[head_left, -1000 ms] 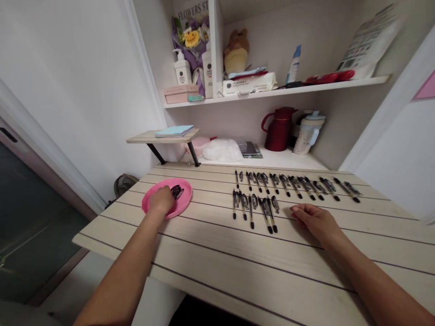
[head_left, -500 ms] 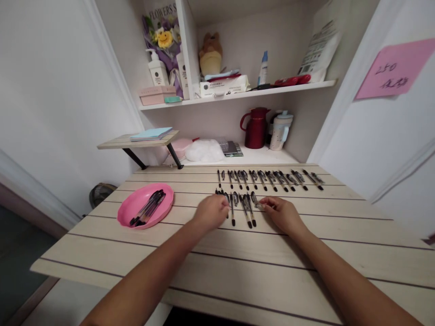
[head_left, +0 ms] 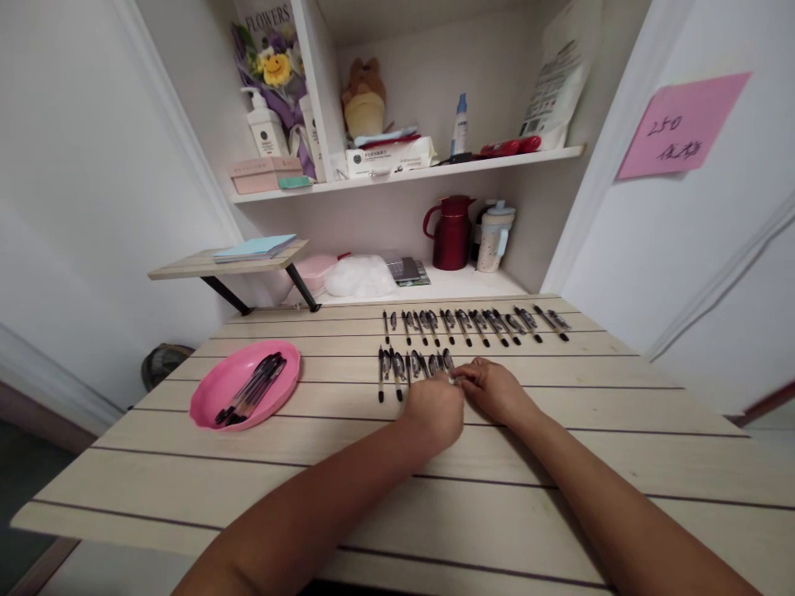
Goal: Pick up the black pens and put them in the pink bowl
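Observation:
My left hand (head_left: 435, 411) is closed over the lower ends of the front row's right-hand pens; whatever its fingers grip is hidden beneath it. Touching or nearly touching it, my right hand (head_left: 493, 391) pinches the low end of a clear pen cap (head_left: 448, 359). Black-tipped pens (head_left: 381, 372) and loose caps lie side by side in this front row. Behind them runs a longer row of pens (head_left: 463, 327) with caps between. To the left, a pink bowl (head_left: 204, 403) holds several more pens.
The slatted wooden table (head_left: 348, 472) bears everything. A small raised shelf (head_left: 186, 266) with blue paper (head_left: 257, 247) stands at back left. Behind the table are a red jug (head_left: 452, 236), a pale cup (head_left: 495, 240) and a white plastic bag (head_left: 360, 276).
My left hand has moved right along the front row, uncovering its left-hand pens and coming up to my right hand. The right hand stays by the same cap. The view has shifted slightly.

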Available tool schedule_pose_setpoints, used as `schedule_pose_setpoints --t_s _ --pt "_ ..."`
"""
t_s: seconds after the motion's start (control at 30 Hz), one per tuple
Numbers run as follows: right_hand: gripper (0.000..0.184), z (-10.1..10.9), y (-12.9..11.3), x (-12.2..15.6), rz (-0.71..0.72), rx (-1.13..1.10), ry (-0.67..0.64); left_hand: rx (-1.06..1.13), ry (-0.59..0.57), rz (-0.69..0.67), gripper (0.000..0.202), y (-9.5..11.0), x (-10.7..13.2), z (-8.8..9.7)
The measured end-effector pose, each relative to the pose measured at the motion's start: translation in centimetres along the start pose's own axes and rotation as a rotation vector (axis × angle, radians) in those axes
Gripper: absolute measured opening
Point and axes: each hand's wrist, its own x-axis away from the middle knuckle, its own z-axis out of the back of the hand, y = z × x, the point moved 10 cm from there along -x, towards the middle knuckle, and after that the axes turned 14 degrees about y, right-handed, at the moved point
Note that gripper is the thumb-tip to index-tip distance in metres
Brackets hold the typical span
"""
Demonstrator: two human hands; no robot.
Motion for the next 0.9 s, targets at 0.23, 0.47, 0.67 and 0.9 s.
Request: schedule_pose_setpoints --t_s 0.23,0.47,0.67,0.9 --pt "0.014 0.7 0.5 -0.1 -0.034 -0.012 -0.038 -0.055 -0.042 -0.120 0.029 2.4 1.9 -0.5" --pt "0.013 1.6 1.0 0.4 -0.075 0.149 -0.004 -0.012 -0.093 -0.126 0.022 3.0 3.5 -0.4" --pt "0.016 4.4 2.8 0.1 -0.195 -0.031 0.183 0.089 -0.034 -0.020 0.035 0.6 4.3 1.3" --pt "0.022 3.8 4.6 1.1 -0.711 -0.980 0.253 0.955 -0.143 0.496 0.030 -2.9 5.2 -0.5"
